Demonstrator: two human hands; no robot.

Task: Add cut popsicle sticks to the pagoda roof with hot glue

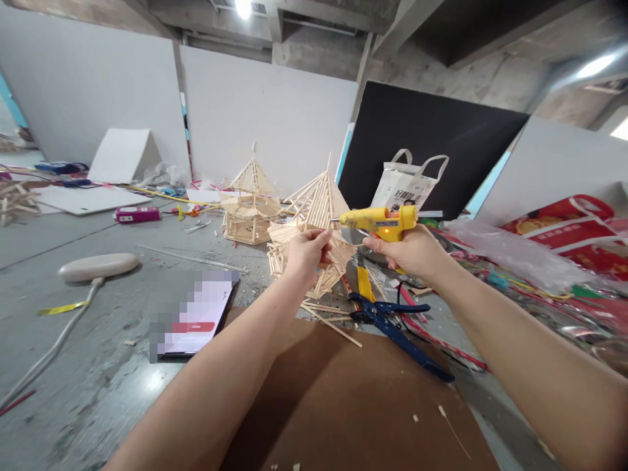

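My right hand [409,252] is wrapped round a yellow hot glue gun [380,222], its nozzle pointing left. Just below the nozzle tip, the fingers of my left hand [307,252] are pinched together. What they hold, if anything, is too small to make out. Behind both hands stands a pavilion model of thin wooden sticks [316,203] with a pointed roof; my left hand covers part of its base. A second stick pavilion [252,212] stands farther back to the left. Loose wooden sticks [338,330] lie below my hands, beside blue-handled pliers [397,333].
A brown board [353,405] lies in front. To the left are a phone [210,320], a white rounded device [98,267] on a cable and a purple box [137,214]. A white bag [405,183] and red packaging [574,229] are at right. Upright panels [265,124] stand behind.
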